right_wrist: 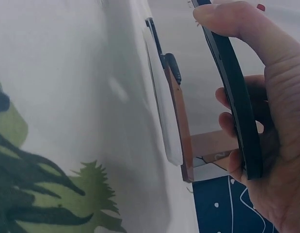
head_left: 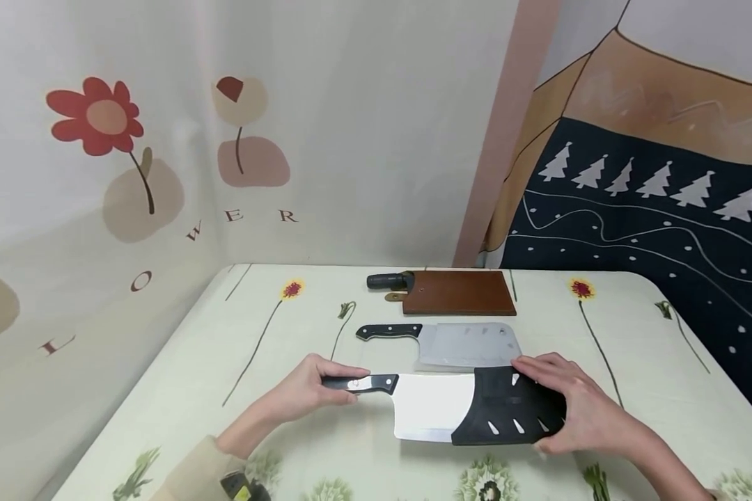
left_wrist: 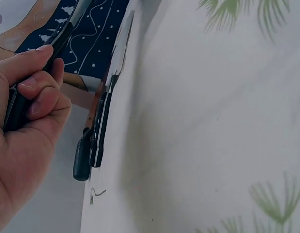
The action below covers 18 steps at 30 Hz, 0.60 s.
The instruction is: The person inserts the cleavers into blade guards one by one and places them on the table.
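Note:
My left hand (head_left: 303,393) grips the black handle (head_left: 366,383) of a cleaver, its fingers curled round it in the left wrist view. A black slotted blade sheath (head_left: 507,407) covers the right part of the cleaver's blade (head_left: 432,400), leaving the part by the handle bare. My right hand (head_left: 579,400) holds the sheath at its far right end, the thumb on one edge and fingers on the other, as the right wrist view shows with the sheath (right_wrist: 232,92) edge-on. The cleaver is held level above the table, its cutting edge towards me.
Just behind lies a second cleaver (head_left: 470,344) with a black handle and a translucent cover on its blade. Farther back is a brown sheath (head_left: 460,292) with a dark handle (head_left: 388,281) sticking out left. A flower-print cloth (head_left: 276,431) covers the table; curtains hang behind.

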### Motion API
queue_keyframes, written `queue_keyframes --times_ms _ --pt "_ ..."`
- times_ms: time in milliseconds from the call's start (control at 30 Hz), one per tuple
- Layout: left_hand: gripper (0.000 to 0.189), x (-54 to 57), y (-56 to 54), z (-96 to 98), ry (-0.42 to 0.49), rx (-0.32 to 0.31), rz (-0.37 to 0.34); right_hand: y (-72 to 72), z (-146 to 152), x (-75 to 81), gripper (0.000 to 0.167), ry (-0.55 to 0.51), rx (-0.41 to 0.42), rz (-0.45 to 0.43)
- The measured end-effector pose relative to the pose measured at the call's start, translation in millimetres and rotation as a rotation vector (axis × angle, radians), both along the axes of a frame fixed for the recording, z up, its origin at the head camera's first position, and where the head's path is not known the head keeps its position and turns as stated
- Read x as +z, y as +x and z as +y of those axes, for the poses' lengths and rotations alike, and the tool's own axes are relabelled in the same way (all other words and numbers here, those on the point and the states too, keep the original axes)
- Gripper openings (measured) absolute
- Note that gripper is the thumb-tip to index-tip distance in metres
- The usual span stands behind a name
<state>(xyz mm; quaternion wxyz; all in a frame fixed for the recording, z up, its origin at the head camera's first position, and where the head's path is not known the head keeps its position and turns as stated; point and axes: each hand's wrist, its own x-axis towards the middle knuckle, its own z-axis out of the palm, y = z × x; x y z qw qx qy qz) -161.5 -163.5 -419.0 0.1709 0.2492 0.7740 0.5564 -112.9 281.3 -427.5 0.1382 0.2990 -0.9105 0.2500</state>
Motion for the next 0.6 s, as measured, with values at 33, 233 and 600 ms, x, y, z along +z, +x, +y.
queue_keyframes --times_ms 33,233,600 --pt "0.036 0.0 0.3 0.5 0.000 0.003 0.001 0.2 0 0.0 0.111 0.000 -0.004 0.001" --pt "0.036 -0.5 2.6 20.8 -0.023 -0.020 0.038 0.0 -17 -1.0 0.108 -0.006 0.023 -0.042" --pt "0.038 -7.7 6.8 40.7 0.018 -0.025 -0.030 1.3 -34 -5.7 0.104 0.013 0.008 -0.102"
